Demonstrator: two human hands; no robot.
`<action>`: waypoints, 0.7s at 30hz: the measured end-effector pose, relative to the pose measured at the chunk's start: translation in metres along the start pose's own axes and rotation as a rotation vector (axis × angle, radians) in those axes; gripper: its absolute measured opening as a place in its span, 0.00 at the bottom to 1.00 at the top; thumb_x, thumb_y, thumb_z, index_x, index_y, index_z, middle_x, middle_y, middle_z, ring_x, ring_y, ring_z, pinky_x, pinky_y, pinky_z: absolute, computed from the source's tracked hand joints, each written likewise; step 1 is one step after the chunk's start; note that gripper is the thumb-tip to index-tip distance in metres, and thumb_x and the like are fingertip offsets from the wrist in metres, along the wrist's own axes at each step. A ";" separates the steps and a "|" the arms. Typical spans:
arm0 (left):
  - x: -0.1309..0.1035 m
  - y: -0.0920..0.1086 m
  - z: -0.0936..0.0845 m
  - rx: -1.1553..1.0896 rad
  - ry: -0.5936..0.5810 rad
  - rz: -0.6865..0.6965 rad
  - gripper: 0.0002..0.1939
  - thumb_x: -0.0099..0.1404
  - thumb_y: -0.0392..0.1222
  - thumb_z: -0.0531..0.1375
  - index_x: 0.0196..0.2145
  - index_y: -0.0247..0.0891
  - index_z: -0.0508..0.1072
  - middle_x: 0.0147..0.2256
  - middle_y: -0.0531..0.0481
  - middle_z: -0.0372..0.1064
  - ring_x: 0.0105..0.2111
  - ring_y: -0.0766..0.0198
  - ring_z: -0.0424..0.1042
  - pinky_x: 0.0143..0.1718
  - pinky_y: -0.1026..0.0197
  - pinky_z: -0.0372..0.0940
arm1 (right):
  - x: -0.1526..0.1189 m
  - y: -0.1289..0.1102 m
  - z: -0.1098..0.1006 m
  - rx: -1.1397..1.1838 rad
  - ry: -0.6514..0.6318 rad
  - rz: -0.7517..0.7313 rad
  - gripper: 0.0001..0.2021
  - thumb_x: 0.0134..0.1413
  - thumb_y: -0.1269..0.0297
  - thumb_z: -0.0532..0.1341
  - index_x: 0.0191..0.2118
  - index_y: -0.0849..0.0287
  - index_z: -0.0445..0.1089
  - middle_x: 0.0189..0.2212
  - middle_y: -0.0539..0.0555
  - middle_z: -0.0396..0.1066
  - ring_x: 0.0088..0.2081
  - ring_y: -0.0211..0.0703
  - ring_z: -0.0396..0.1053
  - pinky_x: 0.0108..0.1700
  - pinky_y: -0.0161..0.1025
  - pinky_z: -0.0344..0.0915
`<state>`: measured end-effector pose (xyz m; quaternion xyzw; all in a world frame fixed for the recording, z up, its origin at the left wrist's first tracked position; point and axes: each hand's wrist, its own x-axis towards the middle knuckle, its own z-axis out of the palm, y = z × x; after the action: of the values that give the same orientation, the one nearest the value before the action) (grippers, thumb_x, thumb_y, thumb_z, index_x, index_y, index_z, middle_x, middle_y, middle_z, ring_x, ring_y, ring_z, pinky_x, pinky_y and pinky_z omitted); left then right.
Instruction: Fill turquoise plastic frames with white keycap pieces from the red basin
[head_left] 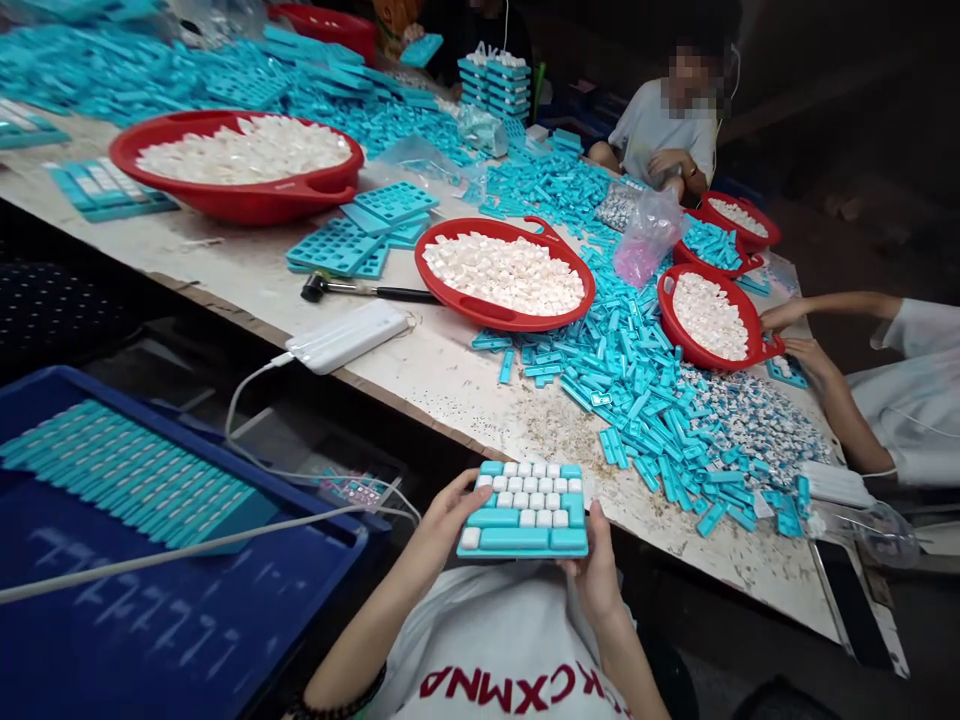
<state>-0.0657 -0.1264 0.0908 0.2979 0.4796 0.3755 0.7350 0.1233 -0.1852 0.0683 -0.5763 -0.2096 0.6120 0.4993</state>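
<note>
Between my two hands is a small toy keyboard (525, 508), its turquoise base fitted with white and turquoise keys facing up. My left hand (448, 515) grips its left side, a finger resting by the keys near the upper left corner. The fingers of my right hand (596, 570) hold the right edge, with the thumb along the side. It is held above my lap, just off the table's front edge. Closest on the table is a red basin (505, 318) of white keycaps, with loose turquoise bar-shaped pieces (630, 370) to its right.
A blue crate (300, 600) at lower left holds a row of finished keyboards (135, 475). A hammer (367, 289) and white power bank (349, 338) lie near the edge. Cables cross the left side. Other people sit across and at right; a co-worker's hands (799, 335) are by another basin (709, 365).
</note>
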 end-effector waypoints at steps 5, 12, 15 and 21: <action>0.001 0.003 0.006 -0.117 -0.009 -0.116 0.24 0.59 0.54 0.64 0.51 0.44 0.71 0.23 0.60 0.69 0.16 0.68 0.64 0.17 0.67 0.61 | -0.010 -0.031 0.011 0.185 -0.156 0.182 0.32 0.50 0.31 0.61 0.19 0.58 0.61 0.10 0.43 0.53 0.14 0.28 0.41 0.21 0.32 0.40; -0.009 0.003 0.005 -0.240 -0.118 -0.332 0.21 0.59 0.60 0.65 0.31 0.36 0.73 0.16 0.58 0.63 0.14 0.70 0.60 0.12 0.70 0.53 | -0.023 -0.050 0.003 0.291 -0.511 0.267 0.37 0.59 0.34 0.56 0.11 0.60 0.61 0.06 0.43 0.48 0.11 0.27 0.40 0.21 0.34 0.40; -0.016 0.002 0.005 -0.237 -0.158 -0.349 0.21 0.61 0.59 0.64 0.34 0.36 0.74 0.16 0.57 0.64 0.13 0.69 0.60 0.13 0.68 0.54 | -0.029 -0.050 0.003 0.302 -0.478 0.239 0.35 0.60 0.36 0.56 0.13 0.60 0.63 0.07 0.45 0.52 0.11 0.26 0.42 0.20 0.34 0.39; -0.010 -0.002 -0.005 -0.263 -0.158 -0.331 0.15 0.63 0.51 0.61 0.42 0.38 0.73 0.21 0.58 0.65 0.17 0.69 0.62 0.20 0.67 0.58 | -0.026 -0.037 -0.002 0.196 -0.391 0.244 0.33 0.58 0.33 0.56 0.23 0.62 0.72 0.09 0.47 0.61 0.11 0.28 0.47 0.19 0.31 0.46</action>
<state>-0.0722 -0.1358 0.0927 0.1451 0.4100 0.2845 0.8544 0.1343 -0.1929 0.1112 -0.4170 -0.1706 0.7851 0.4250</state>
